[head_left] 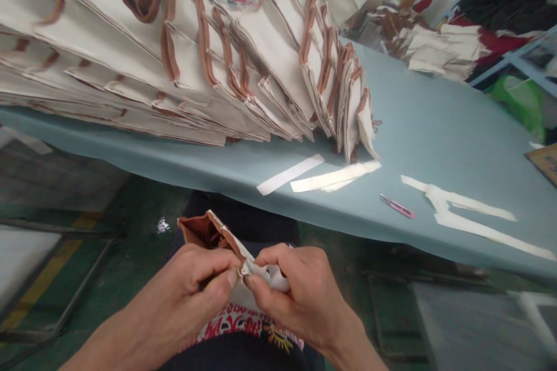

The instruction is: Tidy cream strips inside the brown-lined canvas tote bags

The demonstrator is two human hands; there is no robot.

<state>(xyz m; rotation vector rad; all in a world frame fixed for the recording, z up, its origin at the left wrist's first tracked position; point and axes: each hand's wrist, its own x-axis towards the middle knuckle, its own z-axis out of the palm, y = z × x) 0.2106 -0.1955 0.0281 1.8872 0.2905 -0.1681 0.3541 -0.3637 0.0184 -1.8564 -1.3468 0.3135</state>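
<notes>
A cream cloth piece with a brown inside (198,229), perhaps a small bag, is held up in front of my lap. My left hand (191,281) pinches its edge between thumb and fingers. Right beside it, my right hand (300,290) grips the bunched cream part of the same cloth. The thumbs nearly meet at the edge, and the fingers hide much of the piece. Below the hands, red characters and a yellow figure (278,337) show on white material; whether this belongs to the held cloth I cannot tell.
Stacked cream cloth pieces with brown edging (261,40) lean along the blue-covered table (418,122). Near its front edge lie white strips (335,177), pink-handled thread snips (397,206) and longer cream strips (474,220). More cloth (448,49) is heaped at the far right, near a green bag (520,101).
</notes>
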